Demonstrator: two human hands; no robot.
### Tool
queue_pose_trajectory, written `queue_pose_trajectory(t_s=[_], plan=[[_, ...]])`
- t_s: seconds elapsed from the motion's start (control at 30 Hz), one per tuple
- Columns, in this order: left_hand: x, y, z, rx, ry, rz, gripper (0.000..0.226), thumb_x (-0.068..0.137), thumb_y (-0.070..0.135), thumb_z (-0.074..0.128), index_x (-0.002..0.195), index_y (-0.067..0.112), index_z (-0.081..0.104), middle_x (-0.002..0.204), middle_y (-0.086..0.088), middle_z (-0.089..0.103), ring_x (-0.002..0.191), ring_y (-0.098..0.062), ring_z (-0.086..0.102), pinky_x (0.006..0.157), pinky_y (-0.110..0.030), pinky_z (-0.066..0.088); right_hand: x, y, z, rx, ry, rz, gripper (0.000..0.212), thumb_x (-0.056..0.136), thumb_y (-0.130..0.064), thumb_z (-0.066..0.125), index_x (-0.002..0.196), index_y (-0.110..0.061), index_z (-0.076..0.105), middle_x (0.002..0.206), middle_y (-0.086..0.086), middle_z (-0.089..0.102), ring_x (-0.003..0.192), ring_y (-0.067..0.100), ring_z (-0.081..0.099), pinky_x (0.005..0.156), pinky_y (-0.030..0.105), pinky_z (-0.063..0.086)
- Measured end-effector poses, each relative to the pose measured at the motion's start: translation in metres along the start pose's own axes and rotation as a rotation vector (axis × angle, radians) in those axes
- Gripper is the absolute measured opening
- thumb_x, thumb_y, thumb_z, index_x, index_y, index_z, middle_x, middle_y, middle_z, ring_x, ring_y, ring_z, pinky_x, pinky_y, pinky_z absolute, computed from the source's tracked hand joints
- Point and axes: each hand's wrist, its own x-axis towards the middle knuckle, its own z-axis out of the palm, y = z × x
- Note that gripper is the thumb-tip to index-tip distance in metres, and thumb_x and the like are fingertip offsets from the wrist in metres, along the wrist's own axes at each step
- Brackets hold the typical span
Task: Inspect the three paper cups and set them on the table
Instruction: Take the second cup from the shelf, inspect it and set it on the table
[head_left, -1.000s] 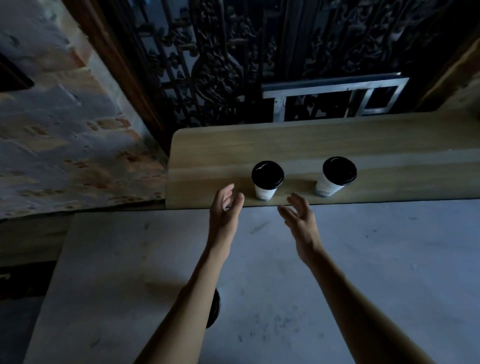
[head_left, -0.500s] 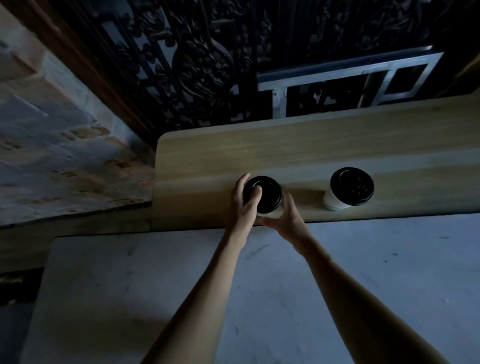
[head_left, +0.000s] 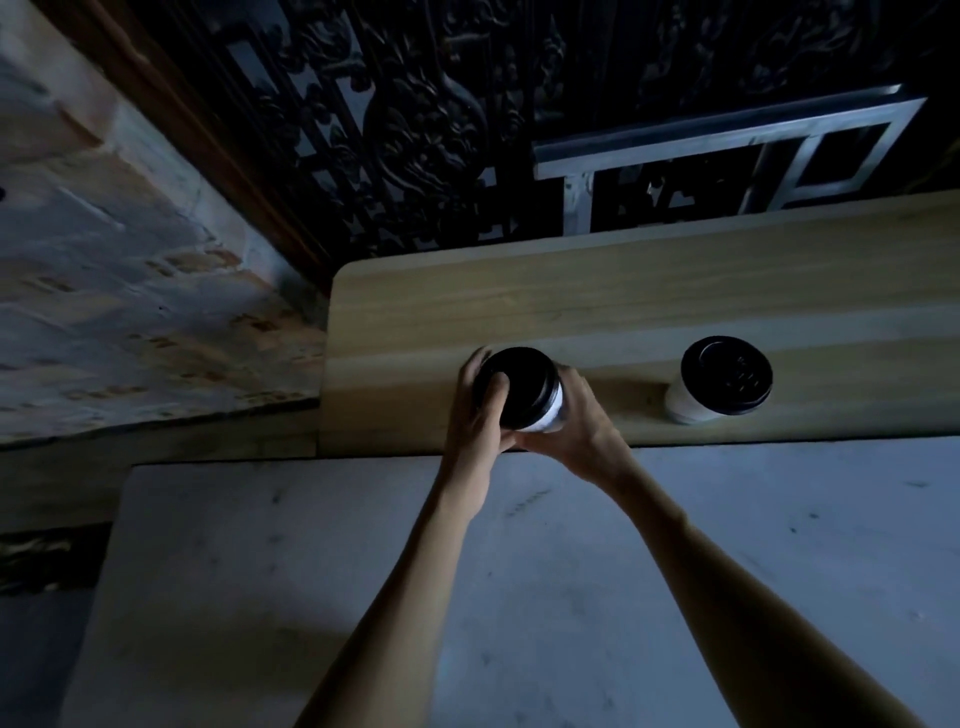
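Note:
A white paper cup with a black lid (head_left: 524, 387) is held between both hands over the near edge of the wooden shelf (head_left: 623, 306). My left hand (head_left: 475, 415) wraps its left side, thumb on the lid. My right hand (head_left: 576, 423) cups its right side and bottom. The cup looks slightly tilted. A second white cup with a black lid (head_left: 719, 379) stands upright on the shelf to the right, untouched. A third cup is not visible now.
The pale grey table (head_left: 727, 545) lies below my arms, in front of the shelf. Behind the shelf stand a dark ornate iron grille (head_left: 415, 119) and a metal frame (head_left: 727, 150). A brick wall (head_left: 130, 291) runs along the left.
Both hands reached forward from over the table and closed around the left cup. It now sits a little higher and tilted in my grip. The view has shifted forward.

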Motion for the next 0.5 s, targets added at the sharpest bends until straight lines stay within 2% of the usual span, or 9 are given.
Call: queue_pose_trajectory(t_s=[0.07,0.1,0.13,0.17,0.2,0.27,0.37,0.43,0.5], plan=[[-0.015,0.011,-0.009,0.056,-0.003,0.077,0.045,0.098,0.047,0.052,0.143,0.044,0.046,0.15,0.008,0.049,0.138,-0.014,0.05,0.102,-0.051,0.055,-0.01,-0.021,-0.01,-0.078,-0.052,-0.014,0.093,0.066,-0.023,0.096,0.145,-0.013,0.048,0.131,0.0,0.057,0.123,0.024,0.05,0.099,0.044,0.05],[-0.025,0.017,-0.013,0.114,0.003,0.143,0.044,0.098,0.045,0.05,0.142,0.045,0.048,0.148,0.014,0.051,0.138,-0.006,0.049,0.109,-0.043,0.051,-0.017,-0.032,-0.015,-0.117,-0.082,-0.006,0.094,0.066,-0.024,0.094,0.146,-0.016,0.047,0.131,0.002,0.058,0.122,0.023,0.049,0.099,0.044,0.05],[-0.033,0.023,-0.018,0.177,0.012,0.214,0.043,0.099,0.04,0.047,0.142,0.043,0.048,0.144,0.018,0.052,0.134,0.004,0.048,0.111,-0.029,0.045,-0.024,-0.041,-0.019,-0.141,-0.109,0.001,0.095,0.064,-0.028,0.093,0.147,-0.02,0.046,0.13,0.002,0.057,0.12,0.02,0.049,0.098,0.044,0.051],[-0.043,0.03,-0.023,0.23,0.014,0.288,0.044,0.1,0.031,0.043,0.143,0.037,0.048,0.14,0.017,0.054,0.129,0.013,0.048,0.108,-0.016,0.041,-0.034,-0.052,-0.024,-0.173,-0.138,0.006,0.096,0.062,-0.034,0.091,0.146,-0.025,0.045,0.126,0.001,0.055,0.117,0.018,0.049,0.096,0.043,0.052],[-0.053,0.038,-0.029,0.276,0.003,0.35,0.047,0.099,0.02,0.04,0.143,0.032,0.048,0.138,0.012,0.056,0.127,0.015,0.049,0.105,-0.009,0.038,-0.044,-0.063,-0.028,-0.213,-0.17,-0.003,0.095,0.06,-0.043,0.087,0.144,-0.03,0.043,0.123,-0.001,0.054,0.113,0.017,0.05,0.093,0.042,0.053],[-0.074,0.049,-0.04,0.354,-0.06,0.434,0.056,0.094,0.002,0.033,0.142,0.028,0.049,0.14,0.002,0.058,0.132,0.007,0.051,0.109,-0.011,0.035,-0.066,-0.085,-0.034,-0.303,-0.234,-0.022,0.093,0.059,-0.058,0.078,0.14,-0.035,0.04,0.118,-0.005,0.051,0.106,0.018,0.054,0.086,0.04,0.054],[-0.103,0.061,-0.054,0.411,-0.181,0.494,0.067,0.089,-0.011,0.028,0.134,0.027,0.059,0.138,0.006,0.063,0.135,-0.003,0.054,0.114,-0.017,0.035,-0.1,-0.116,-0.042,-0.362,-0.292,-0.047,0.083,0.06,-0.066,0.069,0.132,-0.034,0.039,0.111,-0.007,0.057,0.093,0.024,0.062,0.076,0.038,0.053],[-0.123,0.067,-0.061,0.388,-0.226,0.478,0.06,0.09,-0.008,0.03,0.126,0.023,0.067,0.13,0.007,0.069,0.129,-0.005,0.059,0.108,-0.016,0.038,-0.122,-0.134,-0.047,-0.367,-0.316,-0.046,0.076,0.061,-0.069,0.065,0.124,-0.034,0.04,0.1,-0.005,0.065,0.085,0.027,0.063,0.073,0.042,0.054],[-0.143,0.074,-0.064,0.311,-0.222,0.42,0.046,0.097,0.009,0.033,0.121,0.023,0.07,0.122,0.009,0.074,0.122,-0.006,0.064,0.102,-0.018,0.043,-0.142,-0.153,-0.049,-0.36,-0.317,-0.045,0.07,0.061,-0.072,0.063,0.115,-0.034,0.04,0.091,-0.003,0.066,0.081,0.027,0.061,0.069,0.041,0.053]])
